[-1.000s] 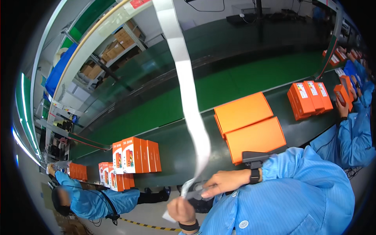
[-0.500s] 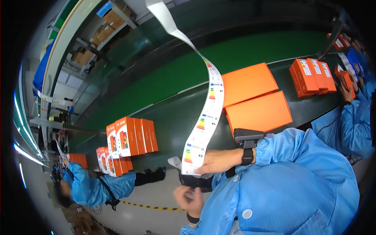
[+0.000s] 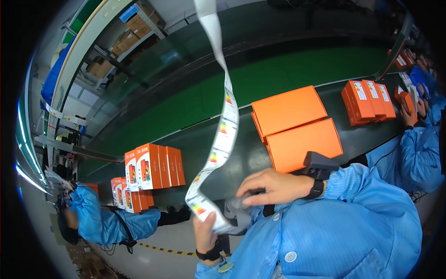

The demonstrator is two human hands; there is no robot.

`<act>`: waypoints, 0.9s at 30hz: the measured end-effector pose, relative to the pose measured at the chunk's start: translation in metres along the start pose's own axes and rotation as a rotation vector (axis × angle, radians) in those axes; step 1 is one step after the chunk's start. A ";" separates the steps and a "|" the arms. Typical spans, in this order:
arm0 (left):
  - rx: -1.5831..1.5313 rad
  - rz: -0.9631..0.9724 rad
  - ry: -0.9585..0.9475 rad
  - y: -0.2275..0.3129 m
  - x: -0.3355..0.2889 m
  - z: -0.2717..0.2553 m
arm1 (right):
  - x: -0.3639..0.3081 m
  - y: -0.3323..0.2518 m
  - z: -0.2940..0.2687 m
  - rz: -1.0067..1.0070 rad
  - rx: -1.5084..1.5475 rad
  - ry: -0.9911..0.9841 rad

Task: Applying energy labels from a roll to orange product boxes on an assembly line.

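My left hand [image 3: 206, 234] is closed on the lower end of a long white strip of labels [image 3: 228, 122] with coloured bar charts. The strip hangs down from the top of the view and curves towards my body. My right hand [image 3: 272, 186] is palm down beside it, fingers stretched and thumb apart, with nothing visibly gripped. Under its fingertips is a greyish, blurred sheet or roll [image 3: 238, 213]; whether the hand touches it I cannot tell. Two large orange boxes [image 3: 304, 145] lie just beyond my right hand on the dark bench.
Stacked orange-and-white boxes [image 3: 155, 167] stand on the bench to the left. Further right are several orange boxes with white labels [image 3: 364, 100], near a co-worker's sleeve [image 3: 411, 153]. Another person in blue [image 3: 109, 216] works at the left. A green belt [image 3: 278, 74] runs behind the bench.
My left hand has risen and taken hold of the strip's lower end. My right hand has let go of it and moved right, fingers opening. The strip has swung left.
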State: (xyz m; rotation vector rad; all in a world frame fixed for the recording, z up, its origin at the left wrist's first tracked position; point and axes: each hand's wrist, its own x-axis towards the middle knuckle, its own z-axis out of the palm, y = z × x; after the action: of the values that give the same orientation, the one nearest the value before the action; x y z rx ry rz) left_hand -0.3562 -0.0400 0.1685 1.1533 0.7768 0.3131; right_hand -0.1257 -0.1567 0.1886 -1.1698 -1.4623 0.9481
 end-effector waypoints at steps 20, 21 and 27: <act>-0.092 0.190 -0.171 0.080 0.074 0.076 | 0.011 -0.019 -0.005 -0.180 -0.287 0.477; -0.058 0.194 -0.165 0.080 0.071 0.076 | 0.010 -0.021 -0.007 -0.187 -0.353 0.493; 0.041 0.250 -0.222 0.071 0.057 0.083 | 0.000 -0.014 -0.014 -0.157 -0.458 0.448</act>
State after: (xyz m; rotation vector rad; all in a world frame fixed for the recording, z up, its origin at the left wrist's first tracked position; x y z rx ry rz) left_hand -0.2471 -0.0358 0.2262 1.3020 0.4466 0.3710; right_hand -0.1144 -0.1598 0.2053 -1.4558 -1.4047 0.2152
